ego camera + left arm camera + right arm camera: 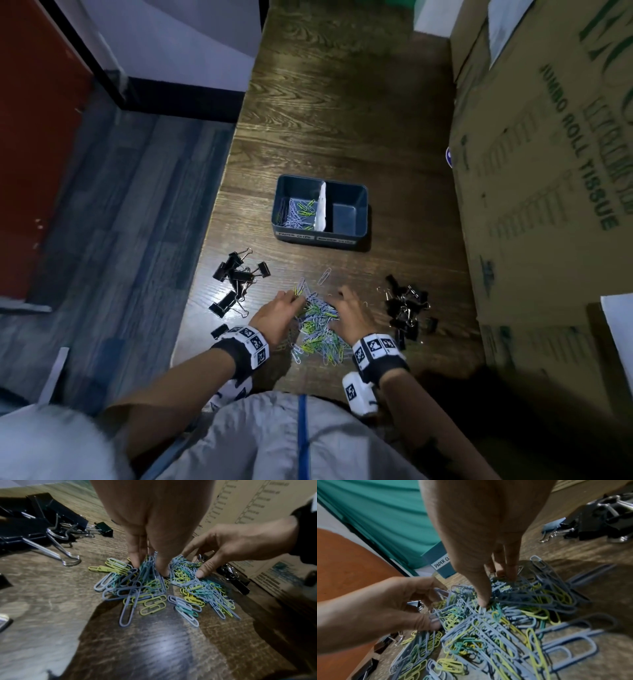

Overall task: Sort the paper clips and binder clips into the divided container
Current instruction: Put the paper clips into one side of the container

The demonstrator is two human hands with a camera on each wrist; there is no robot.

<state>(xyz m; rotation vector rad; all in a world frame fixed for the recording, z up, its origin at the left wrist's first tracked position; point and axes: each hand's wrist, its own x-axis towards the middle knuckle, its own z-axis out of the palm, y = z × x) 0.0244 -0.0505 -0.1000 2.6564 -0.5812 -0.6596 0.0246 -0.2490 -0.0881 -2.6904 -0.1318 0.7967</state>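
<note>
A heap of blue, green and yellow paper clips lies on the wooden table near its front edge. My left hand digs into the heap's left side, and its thumb and fingers pinch an upright bunch of clips. My right hand is on the right side, thumb and fingers pushed down into the clips and curled round a clump. The dark blue divided container stands further back. Its left compartment holds paper clips; its right one is empty. Black binder clips lie in a left group and a right group.
Large cardboard boxes wall off the table's right side. The table's left edge drops to a blue-grey floor. A white label reading PAPER CL marks the container's front. One lone paper clip lies between heap and container.
</note>
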